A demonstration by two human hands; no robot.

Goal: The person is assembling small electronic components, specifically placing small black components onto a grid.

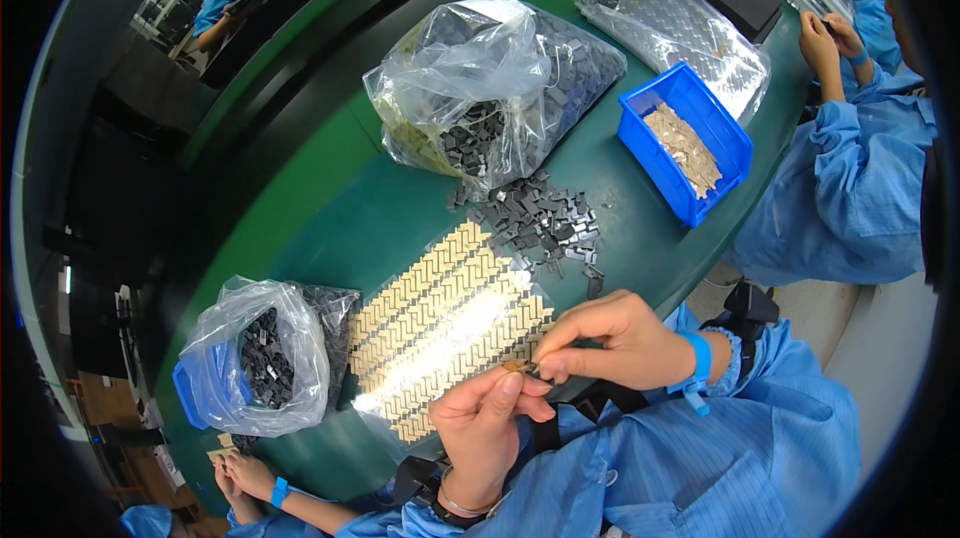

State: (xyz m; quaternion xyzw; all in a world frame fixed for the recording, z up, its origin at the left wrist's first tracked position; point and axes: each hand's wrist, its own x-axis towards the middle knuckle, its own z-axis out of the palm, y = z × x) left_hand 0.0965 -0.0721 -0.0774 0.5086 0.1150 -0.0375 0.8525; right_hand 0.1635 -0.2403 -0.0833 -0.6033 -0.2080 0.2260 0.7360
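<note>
Head view: left hand (485, 426) and right hand (622, 340) pinching a small piece (519, 366)
Patterned sheet (408, 326): ten o'clock
Blue bin (675, 88): one o'clock

A light blue work garment (700, 458) is worn, its cloth marked by fine darker lines. The right sleeve is finished with a gathered cuff (738, 350). The wrist above the bare right hand (622, 343) is ringed by a bright blue band (702, 363) with a loose tail. At the bare left hand (485, 428), a thin, pale bracelet (460, 509) is worn beside a dark strap (440, 515). A black, block-shaped unit (752, 304) is seen by the right forearm; its fastening cannot be made out.
</note>
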